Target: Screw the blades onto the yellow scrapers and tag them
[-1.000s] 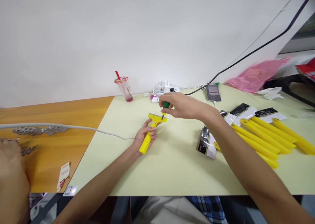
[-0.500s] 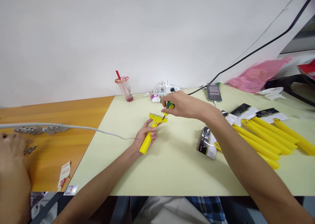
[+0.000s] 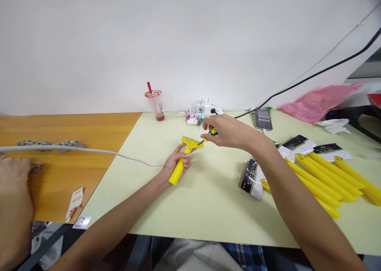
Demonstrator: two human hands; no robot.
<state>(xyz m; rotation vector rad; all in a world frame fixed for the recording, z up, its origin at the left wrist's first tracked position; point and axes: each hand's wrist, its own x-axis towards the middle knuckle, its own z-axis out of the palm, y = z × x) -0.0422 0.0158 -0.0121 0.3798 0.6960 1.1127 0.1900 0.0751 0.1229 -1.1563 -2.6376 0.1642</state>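
Scraper [image 3: 183,158] lies low over the bench [image 3: 208,199], left hand [image 3: 175,161] wrapped tight round its yellow handle. Right hand [image 3: 228,132] pinches a green screwdriver [image 3: 208,136] just right of that grip, tip at the scraper's head. More yellow handles [image 3: 324,171] lie well off right.

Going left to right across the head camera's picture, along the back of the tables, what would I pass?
Plastic drink cup → power strip with plugs → phone → pink plastic bag.
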